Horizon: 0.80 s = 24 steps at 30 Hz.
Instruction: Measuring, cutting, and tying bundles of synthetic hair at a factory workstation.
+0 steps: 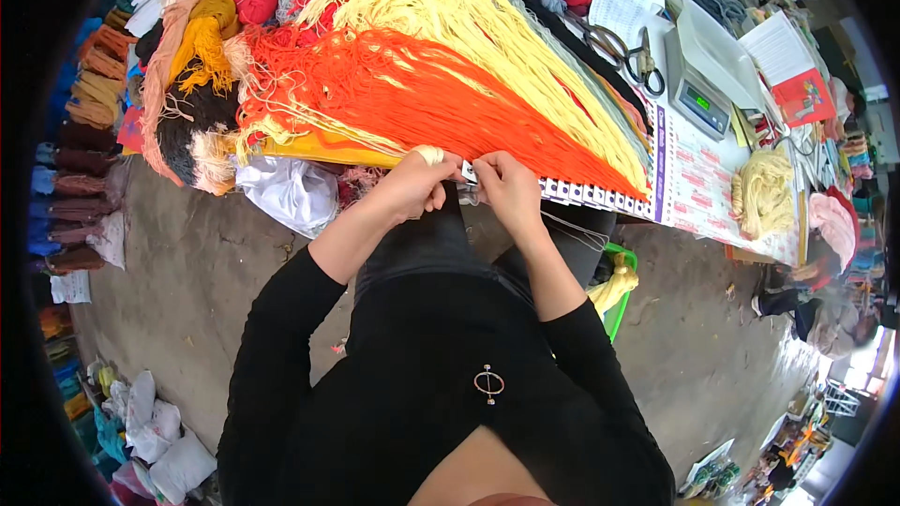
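Note:
At the table's near edge my two hands almost meet, fingers pinched. My left hand (417,186), a pale wrap round one finger, closes at the left side of a small white card piece with a dark hole (468,171). Thumb and fingertips of my right hand (508,189) pinch its right side. Long orange-red threads (422,94) fan out across the table just beyond both hands. To the right of my right hand runs a row of white card tabs with dark holes (586,195), under the ends of the threads. Fine strands between my fingertips are too small to make out.
Pale yellow threads (525,47) lie beyond the orange ones. Scissors (645,64), a digital scale (703,98) and a yellow yarn bundle (761,192) are on the right. A white plastic bag (286,195) hangs at the left edge; a green basket (619,295) stands below.

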Available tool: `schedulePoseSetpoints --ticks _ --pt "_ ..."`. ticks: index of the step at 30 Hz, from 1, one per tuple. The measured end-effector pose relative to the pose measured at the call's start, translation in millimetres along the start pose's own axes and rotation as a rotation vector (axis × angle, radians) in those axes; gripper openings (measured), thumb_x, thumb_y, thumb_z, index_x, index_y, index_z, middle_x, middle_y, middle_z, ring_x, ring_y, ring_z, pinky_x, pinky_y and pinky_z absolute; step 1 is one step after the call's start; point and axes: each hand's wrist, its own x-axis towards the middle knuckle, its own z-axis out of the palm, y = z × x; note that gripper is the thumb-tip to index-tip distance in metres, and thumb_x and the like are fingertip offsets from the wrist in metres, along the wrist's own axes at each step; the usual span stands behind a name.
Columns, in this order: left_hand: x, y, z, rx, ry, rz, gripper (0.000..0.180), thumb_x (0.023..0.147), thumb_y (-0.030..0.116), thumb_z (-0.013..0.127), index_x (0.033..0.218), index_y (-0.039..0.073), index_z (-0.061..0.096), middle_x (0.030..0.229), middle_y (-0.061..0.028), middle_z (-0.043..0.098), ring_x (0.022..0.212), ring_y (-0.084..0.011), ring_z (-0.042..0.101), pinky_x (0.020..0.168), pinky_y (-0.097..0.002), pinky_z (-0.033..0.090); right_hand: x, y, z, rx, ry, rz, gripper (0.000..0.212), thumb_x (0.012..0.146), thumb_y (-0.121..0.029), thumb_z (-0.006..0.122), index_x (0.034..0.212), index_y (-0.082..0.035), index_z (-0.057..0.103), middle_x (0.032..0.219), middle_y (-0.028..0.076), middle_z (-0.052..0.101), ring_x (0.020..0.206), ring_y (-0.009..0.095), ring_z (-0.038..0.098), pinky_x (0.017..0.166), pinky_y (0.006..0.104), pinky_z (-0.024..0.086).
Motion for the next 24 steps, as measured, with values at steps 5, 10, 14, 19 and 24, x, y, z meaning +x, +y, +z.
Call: schedulePoseSetpoints --ticks 5,10,14,19,24 --pt "15.6 4.5 6.9 0.176 -0.077 0.072 0.014 0.084 0.008 0.051 0.091 -0.001 0.059 0.078 -0.0092 0.067 0.037 -0.0065 0.045 0.033 -0.0211 0.033 2.3 3.2 -1.2 -0.110 0.028 -0.073 0.022 0.083 -0.028 0.059 0.085 -0.007 0.064 0.067 0.008 0.064 0.066 0.023 0.063 0.059 0.0346 0.047" --pt "7.1 14.7 4.7 0.265 0.040 0.098 0.012 0.083 0.009 0.053 0.083 0.000 0.061 0.072 -0.0090 0.066 0.039 -0.0069 0.047 0.034 -0.0219 0.033 4.9 5.9 -4.2 -0.023 -0.042 -0.091 0.016 0.084 -0.016 0.061 0.088 -0.001 0.063 0.064 0.005 0.062 0.054 0.009 0.057 0.052 0.0232 0.044" --pt "-19.5 51.8 -47.4 -0.321 -0.262 0.038 0.018 0.090 0.021 0.056 0.087 0.003 0.057 0.060 0.0009 0.052 0.040 0.0013 0.031 0.032 -0.0118 0.020 -0.2 -2.6 -9.3 -0.079 -0.091 -0.107 0.014 0.083 -0.015 0.062 0.088 -0.001 0.063 0.063 0.003 0.060 0.054 0.008 0.055 0.052 0.0225 0.044" --pt "-16.5 49.0 -29.2 -0.210 -0.151 0.097 0.029 0.089 0.016 0.052 0.116 0.005 0.056 0.057 0.0021 0.052 0.037 0.0005 0.031 0.032 -0.0140 0.022 4.2 6.6 -11.0 0.116 -0.170 -0.047 0.013 0.084 -0.014 0.061 0.088 -0.002 0.062 0.064 0.003 0.060 0.057 0.007 0.055 0.054 0.0215 0.044" --pt "-6.0 17.7 0.3 0.355 0.009 0.060 0.016 0.082 0.019 0.059 0.084 0.003 0.062 0.057 -0.0016 0.057 0.039 -0.0077 0.044 0.036 -0.0223 0.033 3.1 8.2 -8.1 0.209 -0.198 -0.073 0.019 0.086 -0.025 0.056 0.087 -0.008 0.063 0.066 0.005 0.063 0.061 0.018 0.062 0.058 0.0309 0.046"
